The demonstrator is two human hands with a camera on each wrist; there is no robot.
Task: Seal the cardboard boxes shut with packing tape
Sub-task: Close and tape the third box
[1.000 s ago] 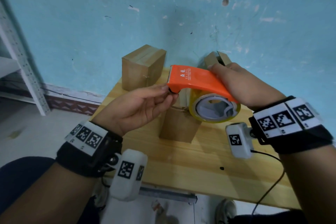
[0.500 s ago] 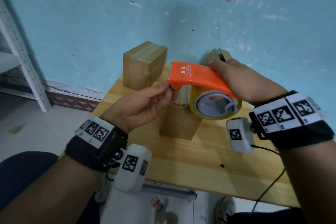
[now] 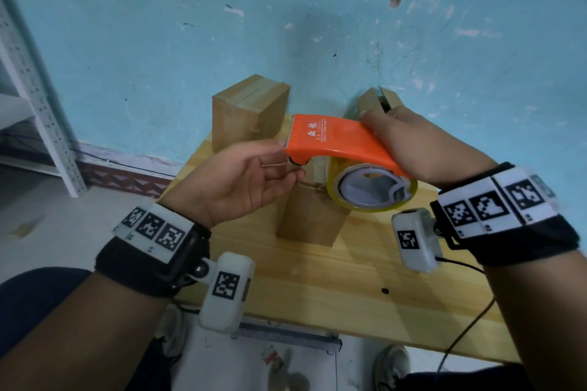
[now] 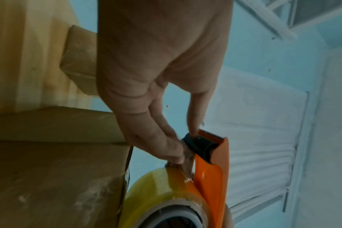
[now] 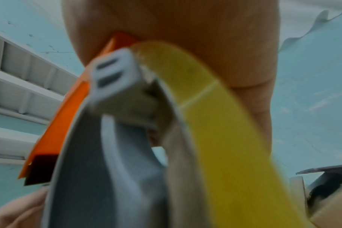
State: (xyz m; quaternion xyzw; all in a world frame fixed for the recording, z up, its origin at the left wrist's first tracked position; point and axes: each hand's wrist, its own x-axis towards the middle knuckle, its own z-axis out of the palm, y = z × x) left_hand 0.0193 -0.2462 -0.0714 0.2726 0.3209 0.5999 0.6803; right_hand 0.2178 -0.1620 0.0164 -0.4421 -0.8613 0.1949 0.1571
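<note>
- Dispenser (image 3: pixel 336 144) sits in my right hand (image 3: pixel 422 149), palm over the orange back, fingers wrapped round it; roll (image 3: pixel 371 190) hangs under the heel of that hand.
- Left hand (image 3: pixel 244 181) is at the toothed front end. Left wrist view: thumb and fingertips (image 4: pixel 172 148) pinched together on the tape end (image 4: pixel 185 158) just below the black roller, between roller and roll.
- Near box (image 3: pixel 313 216) stands on the table (image 3: pixel 349 289), directly below the dispenser and between my two hands. Its top is mostly covered by the roll and my left fingers.
- Key relation: the dispenser's long axis runs left to right across me, cutter toward my left hand, roll toward my right. Box lies straight down from the pinched end, so my left hand is the nearer one to it. My judgement: the end must be drawn out and brought down to the box top.
- Two more boxes at the wall: left box (image 3: pixel 249 111), flaps look closed; far box (image 3: pixel 378 101) behind my right fingers, flap partly up.
- Hard to make out: which way the near box's seam runs, and whether any tape is on it yet. Right wrist view is blurred, filled by the roll and grey core; my right fingertips do not show there.
</note>
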